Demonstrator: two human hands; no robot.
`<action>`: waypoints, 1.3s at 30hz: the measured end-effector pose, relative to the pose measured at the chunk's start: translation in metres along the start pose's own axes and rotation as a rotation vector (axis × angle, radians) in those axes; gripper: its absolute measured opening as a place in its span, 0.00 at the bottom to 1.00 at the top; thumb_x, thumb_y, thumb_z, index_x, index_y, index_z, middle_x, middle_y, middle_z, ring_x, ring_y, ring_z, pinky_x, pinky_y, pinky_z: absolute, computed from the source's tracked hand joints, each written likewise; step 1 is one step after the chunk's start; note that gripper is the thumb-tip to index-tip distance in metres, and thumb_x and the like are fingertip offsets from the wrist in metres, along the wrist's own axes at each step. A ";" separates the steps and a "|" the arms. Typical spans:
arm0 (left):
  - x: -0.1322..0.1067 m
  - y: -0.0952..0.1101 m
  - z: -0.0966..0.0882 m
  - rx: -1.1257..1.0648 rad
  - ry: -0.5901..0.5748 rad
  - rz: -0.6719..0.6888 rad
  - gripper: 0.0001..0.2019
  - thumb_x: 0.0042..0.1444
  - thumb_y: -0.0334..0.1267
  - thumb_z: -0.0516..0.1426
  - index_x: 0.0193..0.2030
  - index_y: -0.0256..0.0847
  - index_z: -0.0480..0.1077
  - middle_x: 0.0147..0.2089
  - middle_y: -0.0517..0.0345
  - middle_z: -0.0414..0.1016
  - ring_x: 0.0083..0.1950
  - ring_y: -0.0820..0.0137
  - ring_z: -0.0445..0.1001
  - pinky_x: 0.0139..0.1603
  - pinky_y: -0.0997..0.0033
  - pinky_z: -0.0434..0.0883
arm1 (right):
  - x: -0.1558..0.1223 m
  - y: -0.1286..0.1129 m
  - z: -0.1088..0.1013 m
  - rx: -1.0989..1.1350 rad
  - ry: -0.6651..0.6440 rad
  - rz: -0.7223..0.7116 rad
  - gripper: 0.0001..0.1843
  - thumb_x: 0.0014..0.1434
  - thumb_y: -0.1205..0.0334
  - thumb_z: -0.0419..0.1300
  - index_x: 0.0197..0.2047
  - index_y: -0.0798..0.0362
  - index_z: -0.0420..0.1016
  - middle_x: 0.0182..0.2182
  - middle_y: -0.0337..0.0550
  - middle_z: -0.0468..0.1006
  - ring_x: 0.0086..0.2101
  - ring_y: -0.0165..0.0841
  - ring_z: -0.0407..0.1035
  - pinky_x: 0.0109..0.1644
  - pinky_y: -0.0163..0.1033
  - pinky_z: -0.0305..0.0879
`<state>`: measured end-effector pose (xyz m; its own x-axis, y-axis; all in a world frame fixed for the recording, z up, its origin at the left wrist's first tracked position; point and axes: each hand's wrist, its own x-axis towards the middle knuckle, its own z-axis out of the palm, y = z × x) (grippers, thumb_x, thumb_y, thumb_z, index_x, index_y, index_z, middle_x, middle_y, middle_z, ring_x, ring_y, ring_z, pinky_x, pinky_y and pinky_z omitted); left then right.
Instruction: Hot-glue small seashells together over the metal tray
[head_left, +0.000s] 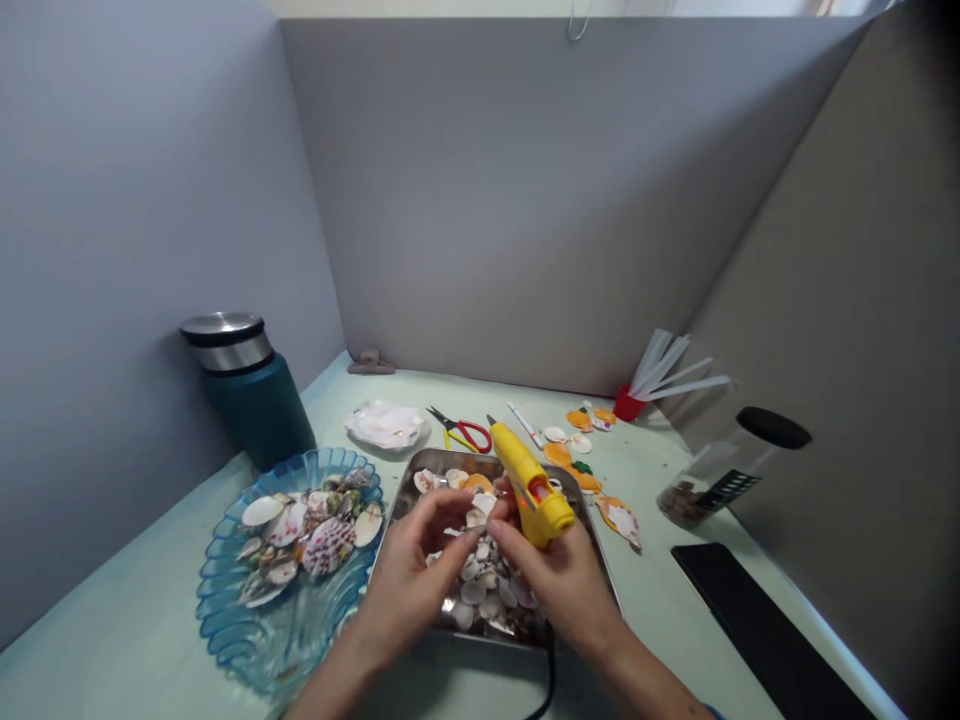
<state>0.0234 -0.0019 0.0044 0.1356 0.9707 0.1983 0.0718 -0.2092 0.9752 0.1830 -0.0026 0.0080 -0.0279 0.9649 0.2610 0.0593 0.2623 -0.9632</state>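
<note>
Over a metal tray of shells, my two hands meet with their fingertips close together. My right hand is closed around a yellow hot glue gun; its nozzle points up and away, and its handle is mostly hidden. A small red light glows on its side. My left hand has thumb and fingers drawn into a pinch near the right thumb; a tiny piece at the tips is too small to name. Small white shells fill the tray beneath.
A blue scalloped plate of shells is at left, near a teal bottle. Behind are scissors, a white packet and orange shell pieces. Rightward stand glue sticks in a red cup, a jar and a phone-like black slab.
</note>
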 end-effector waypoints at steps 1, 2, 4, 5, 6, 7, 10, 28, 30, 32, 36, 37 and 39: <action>0.000 -0.002 0.001 -0.067 0.013 -0.036 0.13 0.53 0.36 0.61 0.45 0.41 0.70 0.45 0.52 0.77 0.44 0.65 0.76 0.41 0.70 0.74 | -0.001 0.002 0.001 0.006 -0.001 0.006 0.11 0.57 0.61 0.63 0.44 0.51 0.73 0.38 0.43 0.79 0.40 0.37 0.73 0.45 0.39 0.69; 0.000 -0.003 0.001 -0.126 0.028 -0.071 0.14 0.50 0.36 0.62 0.45 0.41 0.71 0.45 0.52 0.78 0.43 0.65 0.76 0.40 0.70 0.74 | -0.002 0.003 0.001 0.010 -0.003 0.015 0.11 0.57 0.60 0.63 0.44 0.51 0.73 0.38 0.42 0.79 0.39 0.37 0.73 0.45 0.38 0.69; 0.001 -0.006 0.001 -0.212 0.053 -0.129 0.14 0.46 0.36 0.65 0.41 0.40 0.72 0.42 0.53 0.78 0.40 0.67 0.77 0.37 0.72 0.73 | -0.004 0.006 0.002 0.020 -0.004 0.032 0.10 0.58 0.60 0.63 0.44 0.51 0.72 0.38 0.42 0.79 0.39 0.37 0.73 0.44 0.38 0.69; 0.001 -0.008 0.001 -0.241 0.059 -0.152 0.14 0.45 0.36 0.66 0.40 0.40 0.73 0.41 0.53 0.79 0.38 0.67 0.77 0.37 0.72 0.73 | -0.005 0.007 0.003 0.023 -0.007 0.035 0.10 0.58 0.60 0.63 0.43 0.51 0.72 0.38 0.42 0.79 0.39 0.36 0.73 0.44 0.38 0.69; 0.001 -0.009 0.000 -0.265 0.062 -0.173 0.14 0.43 0.37 0.67 0.39 0.39 0.74 0.39 0.54 0.79 0.37 0.68 0.77 0.36 0.72 0.73 | -0.006 0.007 0.003 0.026 -0.006 0.037 0.09 0.59 0.60 0.63 0.43 0.51 0.72 0.37 0.42 0.78 0.39 0.36 0.73 0.45 0.38 0.69; 0.002 -0.011 0.000 -0.287 0.059 -0.197 0.15 0.43 0.37 0.68 0.38 0.39 0.74 0.38 0.54 0.80 0.36 0.69 0.77 0.36 0.73 0.73 | -0.006 0.008 0.004 0.029 -0.005 0.039 0.09 0.59 0.60 0.63 0.43 0.51 0.72 0.36 0.41 0.78 0.38 0.35 0.73 0.45 0.38 0.69; 0.002 -0.014 -0.002 -0.337 0.033 -0.268 0.15 0.42 0.38 0.68 0.39 0.40 0.76 0.37 0.54 0.81 0.36 0.69 0.77 0.37 0.74 0.73 | -0.007 0.010 0.005 0.047 0.004 0.053 0.11 0.58 0.59 0.63 0.44 0.52 0.72 0.33 0.39 0.76 0.34 0.34 0.72 0.44 0.39 0.69; -0.002 -0.010 -0.004 -0.018 0.034 0.036 0.08 0.50 0.33 0.62 0.38 0.41 0.79 0.42 0.51 0.80 0.46 0.63 0.77 0.48 0.67 0.73 | -0.007 0.004 0.012 0.334 0.033 0.303 0.21 0.50 0.55 0.68 0.44 0.53 0.69 0.25 0.30 0.69 0.20 0.23 0.60 0.23 0.31 0.59; -0.002 -0.012 -0.005 0.022 0.034 0.056 0.08 0.51 0.33 0.61 0.39 0.41 0.79 0.43 0.51 0.80 0.46 0.63 0.77 0.48 0.67 0.73 | -0.008 0.004 0.012 0.349 0.039 0.309 0.21 0.50 0.55 0.68 0.44 0.53 0.69 0.25 0.30 0.70 0.19 0.23 0.60 0.23 0.31 0.59; -0.002 -0.012 -0.005 0.055 0.033 0.071 0.09 0.52 0.33 0.61 0.40 0.41 0.78 0.44 0.51 0.80 0.47 0.63 0.77 0.49 0.67 0.73 | -0.008 0.006 0.012 0.362 0.046 0.314 0.21 0.50 0.56 0.68 0.44 0.53 0.69 0.26 0.31 0.70 0.19 0.22 0.60 0.22 0.30 0.59; 0.000 -0.011 -0.005 0.076 0.030 0.087 0.09 0.52 0.32 0.61 0.40 0.41 0.78 0.44 0.50 0.80 0.47 0.63 0.76 0.49 0.67 0.73 | -0.009 0.010 0.011 0.405 0.038 0.326 0.20 0.50 0.56 0.68 0.44 0.52 0.70 0.27 0.31 0.70 0.18 0.21 0.60 0.21 0.29 0.59; 0.000 -0.011 -0.005 0.074 0.028 0.084 0.09 0.52 0.32 0.61 0.40 0.40 0.78 0.44 0.50 0.80 0.47 0.63 0.76 0.49 0.67 0.73 | -0.009 0.010 0.011 0.412 0.033 0.332 0.20 0.50 0.56 0.68 0.44 0.52 0.70 0.27 0.31 0.70 0.19 0.21 0.60 0.21 0.29 0.59; 0.001 -0.010 -0.005 0.066 0.018 0.077 0.09 0.52 0.32 0.61 0.40 0.41 0.78 0.44 0.50 0.80 0.47 0.64 0.77 0.49 0.68 0.73 | -0.009 0.011 0.010 0.429 0.020 0.339 0.19 0.51 0.57 0.69 0.44 0.52 0.69 0.27 0.31 0.70 0.18 0.21 0.60 0.22 0.29 0.59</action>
<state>0.0175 0.0014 -0.0050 0.1257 0.9532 0.2748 0.1269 -0.2902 0.9485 0.1738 -0.0083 -0.0053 -0.0586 0.9957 -0.0717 -0.3510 -0.0878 -0.9323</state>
